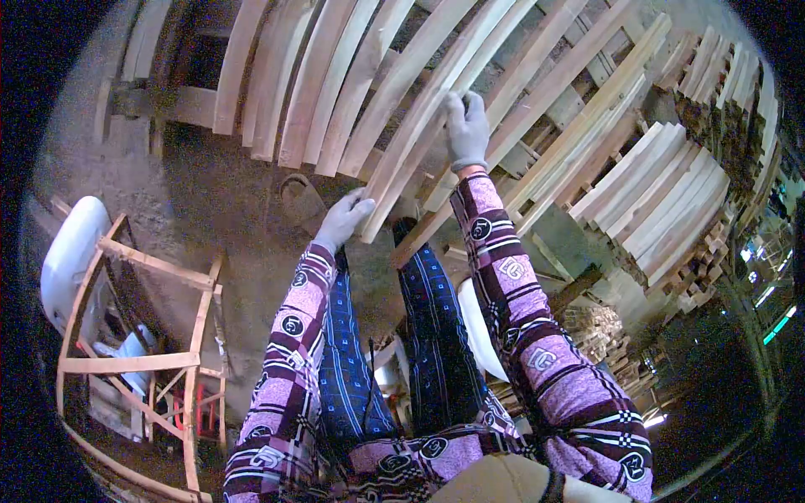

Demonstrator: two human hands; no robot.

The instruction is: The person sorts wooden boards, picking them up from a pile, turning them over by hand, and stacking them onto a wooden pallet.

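My left hand [344,221], in a pale grey glove, has its fingers closed at the near end of a long, slightly curved wooden slat [408,161]. Farther up the same slat, my right hand [467,132], gloved alike, curls its fingers over the edge. The fingertips of that hand are partly hidden. More curved slats [306,92] lie side by side to the left of the held one. Others [579,109] lie to the right, over crosswise wooden bars.
A wooden frame [134,364] and a white plastic chair [74,256] stand at the left. Stacked wood pieces [654,197] are piled at the right, with further stacks [721,71] behind. My legs are near the slats' ends, on a dusty floor [251,210].
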